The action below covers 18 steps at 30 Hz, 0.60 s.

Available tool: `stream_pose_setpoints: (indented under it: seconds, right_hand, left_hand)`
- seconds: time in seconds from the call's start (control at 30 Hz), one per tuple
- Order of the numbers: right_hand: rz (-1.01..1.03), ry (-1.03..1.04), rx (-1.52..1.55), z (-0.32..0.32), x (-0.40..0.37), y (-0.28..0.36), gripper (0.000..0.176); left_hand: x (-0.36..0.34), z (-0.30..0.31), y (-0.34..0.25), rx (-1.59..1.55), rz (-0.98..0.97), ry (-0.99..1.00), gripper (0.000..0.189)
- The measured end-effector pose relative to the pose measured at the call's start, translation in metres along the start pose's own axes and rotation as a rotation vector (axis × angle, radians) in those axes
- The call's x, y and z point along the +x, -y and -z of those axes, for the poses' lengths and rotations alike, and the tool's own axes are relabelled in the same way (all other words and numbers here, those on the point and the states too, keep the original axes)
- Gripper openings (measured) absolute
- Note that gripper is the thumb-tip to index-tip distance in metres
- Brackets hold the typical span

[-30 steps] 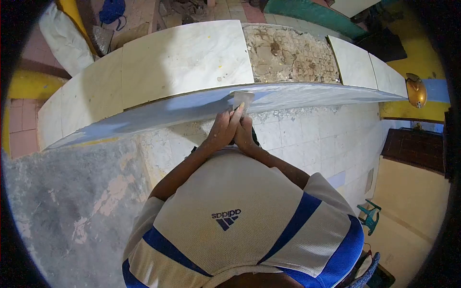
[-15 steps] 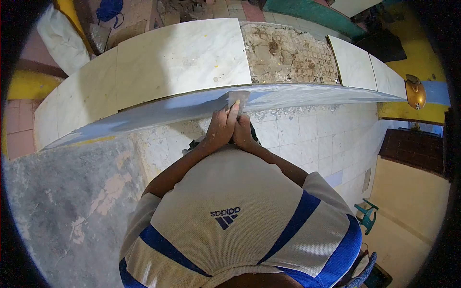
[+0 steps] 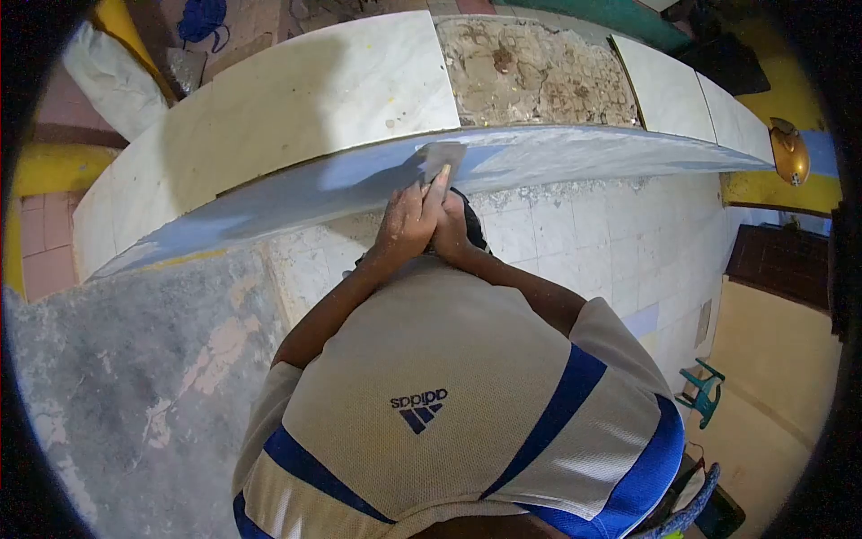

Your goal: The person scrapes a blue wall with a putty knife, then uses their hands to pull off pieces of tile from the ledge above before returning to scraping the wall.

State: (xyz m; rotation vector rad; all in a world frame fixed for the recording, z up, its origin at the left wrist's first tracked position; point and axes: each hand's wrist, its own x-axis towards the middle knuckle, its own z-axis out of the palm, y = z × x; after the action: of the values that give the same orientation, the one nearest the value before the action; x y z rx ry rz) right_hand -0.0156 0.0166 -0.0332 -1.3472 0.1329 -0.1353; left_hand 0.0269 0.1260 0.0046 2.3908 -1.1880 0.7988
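Note:
A flat grey scraper (image 3: 444,156) rests against the blue-painted side face (image 3: 350,173) of a tiled ledge, just below its top edge. Both hands are together behind the blade. My left hand (image 3: 407,220) is closed around the tool, one finger stretched along the blade. Beside it, my right hand (image 3: 453,225) is closed too, pressed against the other hand, with its fingers partly hidden. Whitish filler coats the side face (image 3: 575,151) to the right of the blade.
Marble-look tiles (image 3: 296,99) top the ledge, with a rough untiled patch (image 3: 539,76) between them. A golden rounded object (image 3: 790,153) stands at its right end. A green plastic chair (image 3: 702,393) is at the lower right. Grey bare floor (image 3: 162,377) spreads at the left.
The scraper and both hands have moved slightly up in the view. The ledge also appears a little higher, as the camera view has shifted.

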Motion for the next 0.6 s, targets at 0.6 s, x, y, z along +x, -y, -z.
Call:
stream_pose_setpoints:
  seconds: [0.6]
  right_hand:
    - [-0.020, -0.028, -0.185, -0.005, 0.002, 0.011, 0.020]
  left_hand:
    - [-0.019, -0.014, 0.005, -0.387, 0.266, 0.214, 0.050]
